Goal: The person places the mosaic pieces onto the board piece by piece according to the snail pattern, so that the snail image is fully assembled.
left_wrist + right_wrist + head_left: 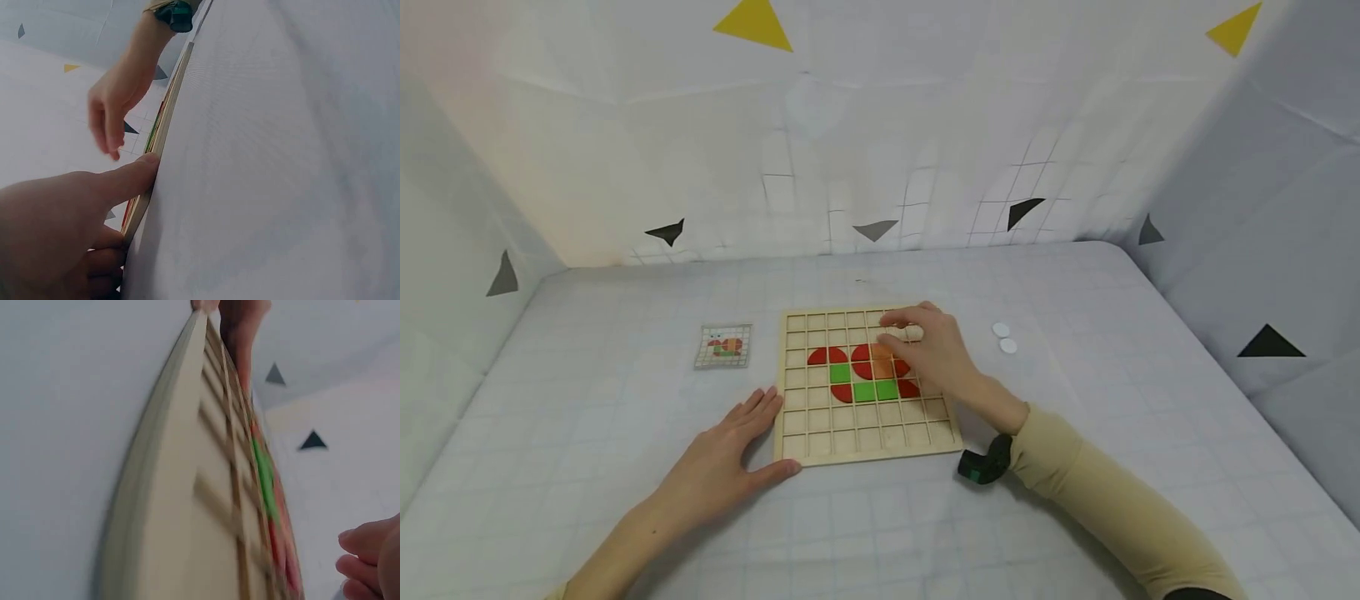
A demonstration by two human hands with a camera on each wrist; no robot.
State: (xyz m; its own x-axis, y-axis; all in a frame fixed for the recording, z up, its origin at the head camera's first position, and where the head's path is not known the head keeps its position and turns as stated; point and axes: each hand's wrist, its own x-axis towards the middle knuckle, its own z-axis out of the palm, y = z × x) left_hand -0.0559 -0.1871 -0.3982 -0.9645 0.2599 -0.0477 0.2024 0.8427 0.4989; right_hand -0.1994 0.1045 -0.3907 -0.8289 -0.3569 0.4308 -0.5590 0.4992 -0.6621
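A wooden grid board lies flat on the table, with red quarter-round pieces, green square pieces and orange pieces in its cells. My left hand touches the board's near left corner, thumb along the front edge and fingers at the left side. Over the upper right cells hovers my right hand, partly covering the red and orange pieces. Its thumb and forefinger are apart, with no piece visible between them. In the left wrist view, the right hand's fingers point down above the board.
Left of the board lies a small pattern card with a similar red, green and orange picture. Two white discs are on the table to the right. White cloth walls with yellow and dark triangles stand around the table.
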